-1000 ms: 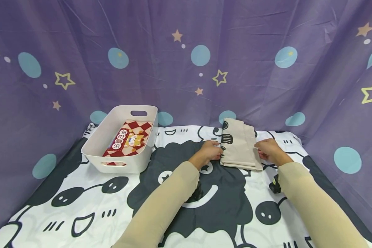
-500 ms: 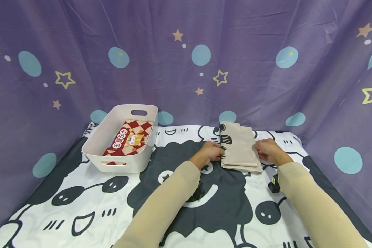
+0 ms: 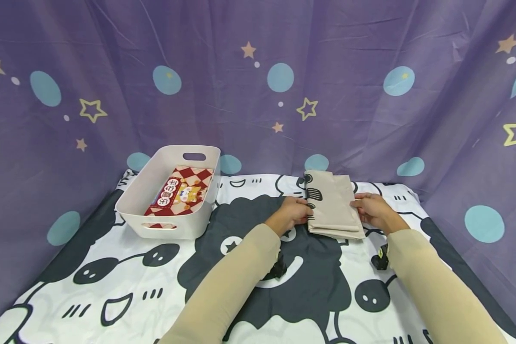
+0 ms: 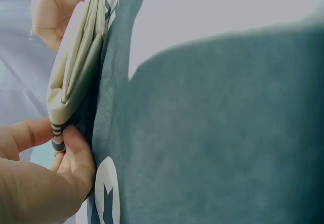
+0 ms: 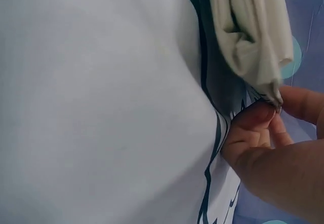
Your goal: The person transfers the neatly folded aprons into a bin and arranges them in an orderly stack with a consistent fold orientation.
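A folded beige cloth (image 3: pixel 332 203) with dark printed shapes along its left side lies near the back of the bed-like surface, right of centre. Its stacked layers show at the edge in the left wrist view. My left hand (image 3: pixel 290 214) pinches the left edge between thumb and fingers (image 4: pixel 76 153). On the opposite side, my right hand (image 3: pixel 376 210) pinches the cloth's right edge; in the right wrist view the thumb and index finger meet at a thin corner of the fabric (image 5: pixel 253 47). The underside of the cloth is hidden.
A white plastic basket (image 3: pixel 126 203) with handle slots stands at the left, holding a red-and-cream checkered package (image 3: pixel 189 188) with a cartoon figure. A black-and-white cartoon-print sheet (image 3: pixel 124 267) covers the surface. Behind hangs a purple curtain (image 3: pixel 223 95) with stars and blue dots.
The folded cloth has shifted slightly toward me, and its far end has swung a little to the left. Both hands stay at its two sides, nearly in place.
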A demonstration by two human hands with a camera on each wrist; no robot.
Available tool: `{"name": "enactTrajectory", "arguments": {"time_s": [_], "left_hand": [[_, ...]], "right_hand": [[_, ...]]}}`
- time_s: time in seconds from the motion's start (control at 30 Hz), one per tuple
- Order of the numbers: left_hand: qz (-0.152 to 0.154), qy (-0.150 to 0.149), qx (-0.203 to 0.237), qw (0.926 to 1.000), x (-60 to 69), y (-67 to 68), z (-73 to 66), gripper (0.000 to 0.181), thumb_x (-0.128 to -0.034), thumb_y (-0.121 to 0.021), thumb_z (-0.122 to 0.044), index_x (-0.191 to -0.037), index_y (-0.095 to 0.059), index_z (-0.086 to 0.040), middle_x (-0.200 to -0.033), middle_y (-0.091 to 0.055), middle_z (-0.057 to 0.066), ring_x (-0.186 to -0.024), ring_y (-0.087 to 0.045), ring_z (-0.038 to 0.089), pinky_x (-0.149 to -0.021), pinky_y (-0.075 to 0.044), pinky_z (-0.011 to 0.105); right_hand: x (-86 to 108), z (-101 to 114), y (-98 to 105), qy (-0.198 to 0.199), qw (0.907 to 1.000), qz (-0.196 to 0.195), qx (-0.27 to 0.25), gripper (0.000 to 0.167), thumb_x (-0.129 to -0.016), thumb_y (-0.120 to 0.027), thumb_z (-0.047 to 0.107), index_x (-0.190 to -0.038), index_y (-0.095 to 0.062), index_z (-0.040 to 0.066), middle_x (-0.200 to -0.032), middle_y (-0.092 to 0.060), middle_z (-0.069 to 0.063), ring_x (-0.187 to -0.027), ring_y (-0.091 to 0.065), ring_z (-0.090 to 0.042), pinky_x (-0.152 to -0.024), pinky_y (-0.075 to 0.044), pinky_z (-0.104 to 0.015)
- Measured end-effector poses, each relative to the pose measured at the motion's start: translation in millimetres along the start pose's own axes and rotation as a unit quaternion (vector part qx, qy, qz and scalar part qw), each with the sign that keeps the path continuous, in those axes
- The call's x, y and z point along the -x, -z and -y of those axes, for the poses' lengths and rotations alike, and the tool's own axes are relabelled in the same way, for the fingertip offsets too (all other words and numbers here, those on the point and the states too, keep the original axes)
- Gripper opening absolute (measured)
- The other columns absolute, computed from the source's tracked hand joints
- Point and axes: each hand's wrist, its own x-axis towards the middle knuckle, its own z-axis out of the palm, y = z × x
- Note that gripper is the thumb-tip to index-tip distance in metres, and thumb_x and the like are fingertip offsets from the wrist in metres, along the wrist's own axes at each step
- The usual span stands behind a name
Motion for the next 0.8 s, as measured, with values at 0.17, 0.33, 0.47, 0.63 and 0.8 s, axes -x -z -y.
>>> {"name": "enactTrajectory", "arguments": {"time_s": [0.17,0.33,0.47,0.63,0.8], "left_hand": [[-0.026,-0.016,-0.009,0.9995,-0.1,-1.2,0.5,0.043,-0.0820,-0.068,0.010,-0.124,-0.065,0.002,-0.090,-0.060,0.003,-0.066,-0.058,0.010,-0.060,-0.053,0.024],[-0.044,-0.037,-0.014,0.9983,-0.4,0.5,-0.4,0.045,-0.0795,-0.067,0.012,-0.123,-0.067,0.002,-0.097,-0.062,0.004,-0.066,-0.057,0.011,-0.058,-0.053,0.024],[-0.048,-0.049,-0.011,0.9975,0.9,2.7,-1.9,0.045,-0.0784,-0.065,0.013,-0.122,-0.067,0.003,-0.096,-0.060,0.004,-0.065,-0.056,0.010,-0.057,-0.052,0.023],[-0.041,-0.062,-0.015,0.9971,4.4,4.7,-5.4,0.048,-0.0791,-0.063,0.012,-0.127,-0.065,0.004,-0.092,-0.059,0.004,-0.060,-0.053,0.010,-0.053,-0.049,0.022],[-0.040,-0.079,-0.014,0.9960,8.0,6.4,-10.7,0.047,-0.0794,-0.061,0.012,-0.126,-0.064,0.006,-0.091,-0.058,0.004,-0.060,-0.052,0.011,-0.053,-0.050,0.023]], "right_hand": [[-2.2,-2.2,-1.6,0.028,0.9996,0.006,0.001,0.055,-0.101,-0.053,0.003,-0.150,-0.029,-0.005,-0.069,-0.049,0.010,-0.057,-0.044,-0.002,-0.053,-0.042,-0.021],[-2.5,0.7,-5.0,0.057,0.9982,0.012,-0.017,0.049,-0.100,-0.052,0.001,-0.145,-0.034,-0.006,-0.078,-0.061,0.010,-0.068,-0.058,-0.002,-0.062,-0.052,-0.022],[-0.1,4.0,-7.2,0.076,0.9962,0.014,-0.039,0.038,-0.098,-0.051,-0.001,-0.134,-0.041,-0.003,-0.088,-0.068,0.007,-0.078,-0.067,-0.006,-0.067,-0.057,-0.025],[3.2,8.3,-9.3,0.082,0.9963,0.003,-0.025,0.045,-0.100,-0.053,0.000,-0.141,-0.037,-0.004,-0.087,-0.066,0.008,-0.077,-0.065,-0.004,-0.066,-0.056,-0.024],[5.7,15.2,-11.4,0.075,0.9969,-0.003,-0.022,0.051,-0.101,-0.054,0.002,-0.147,-0.033,-0.004,-0.092,-0.063,0.007,-0.081,-0.063,-0.005,-0.069,-0.055,-0.026]]}}
